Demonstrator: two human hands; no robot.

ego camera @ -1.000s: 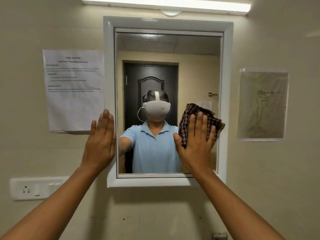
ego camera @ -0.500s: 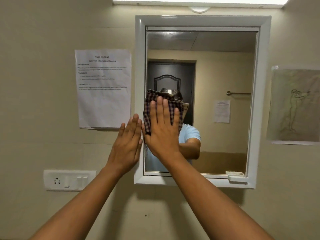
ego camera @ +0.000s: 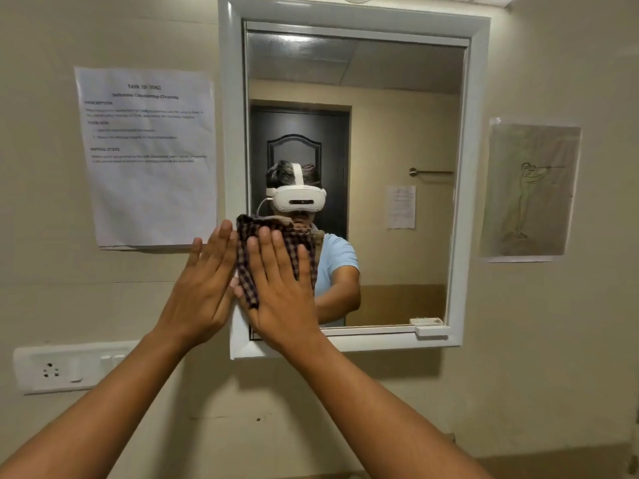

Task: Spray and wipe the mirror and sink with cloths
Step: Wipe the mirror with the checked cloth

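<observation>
A white-framed mirror (ego camera: 397, 133) hangs on the beige wall ahead. My right hand (ego camera: 280, 288) lies flat on a dark checked cloth (ego camera: 247, 267) and presses it against the lower left corner of the glass. My left hand (ego camera: 202, 288) rests flat, fingers together, on the left side of the mirror frame (ego camera: 230, 133), touching the cloth's edge and holding nothing. The glass reflects a person in a light blue shirt with a white headset. No sink or spray bottle is in view.
A printed sheet (ego camera: 148, 157) is taped to the wall left of the mirror and a sketch on paper (ego camera: 530, 191) to its right. A white socket and switch plate (ego camera: 69, 368) sits low on the left. A small white latch (ego camera: 432, 329) juts from the frame's bottom right.
The cloth under my right hand slid from the right side of the glass across to the left, then down to the lower left corner. My left hand stayed on the left frame.
</observation>
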